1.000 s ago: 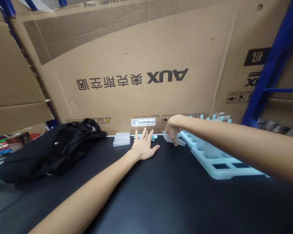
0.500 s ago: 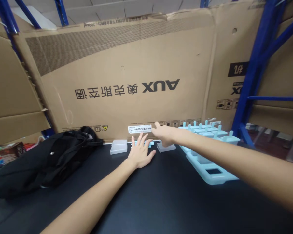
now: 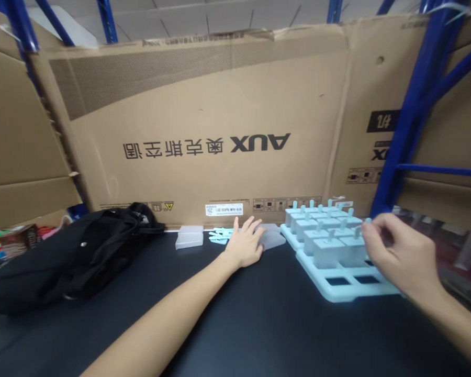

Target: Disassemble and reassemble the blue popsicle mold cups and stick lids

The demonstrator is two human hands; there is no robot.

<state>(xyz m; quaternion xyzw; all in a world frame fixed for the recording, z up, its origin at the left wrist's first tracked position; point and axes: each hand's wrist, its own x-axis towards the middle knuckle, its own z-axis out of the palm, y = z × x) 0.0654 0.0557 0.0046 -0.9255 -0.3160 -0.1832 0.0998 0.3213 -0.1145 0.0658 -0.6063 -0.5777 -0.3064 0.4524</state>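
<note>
My left hand [image 3: 245, 243] is spread at the back of the black table [image 3: 243, 324], between a heap of light blue sticks [image 3: 220, 235] and a translucent box [image 3: 272, 238], with its fingertips over the box's left side. To the right, a light blue tray [image 3: 339, 296] holds several popsicle moulds [image 3: 327, 252] with upright stick handles. My right hand [image 3: 400, 251] is at the tray's right side, thumb and finger pinched at a stick handle of the front right mould. The mould below is partly hidden by the hand.
Another translucent box [image 3: 189, 238] stands left of the sticks. A black bag [image 3: 74, 256] lies on the left. A large cardboard panel [image 3: 220, 104] closes off the back, and blue rack posts [image 3: 410, 104] rise on both sides.
My right hand has moved from the back middle to the tray's right side and closed its fingers. My left hand has shifted right, from the sticks toward the box.
</note>
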